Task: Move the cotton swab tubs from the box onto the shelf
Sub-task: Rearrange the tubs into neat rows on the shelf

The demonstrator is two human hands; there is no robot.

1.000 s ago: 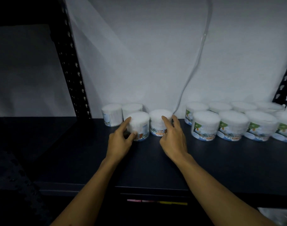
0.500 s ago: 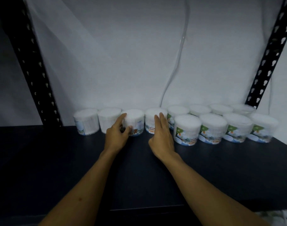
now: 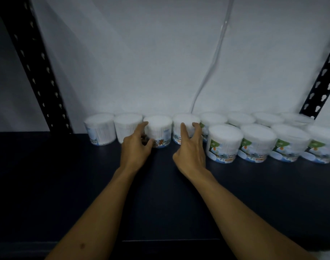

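Your left hand (image 3: 136,147) grips a round bear-label tub (image 3: 158,131); your right hand (image 3: 190,149) grips the neighbouring tub (image 3: 184,128), tree-label tubs (image 3: 224,143) crowding at 3 o'clock.

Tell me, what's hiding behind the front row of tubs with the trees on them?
More white tubs: a back row stands against the wall behind the front row. Only their tops show; their labels are mostly covered.

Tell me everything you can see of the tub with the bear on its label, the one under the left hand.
The bear tub is a short clear round tub, packed with white swabs, with a flat pale lid. A label band with a brown bear runs low around its wall. It stands upright on the dark shelf, third from the left in the back row near the white wall. The left hand touches its left side and front; neighbouring tubs sit close on both sides.
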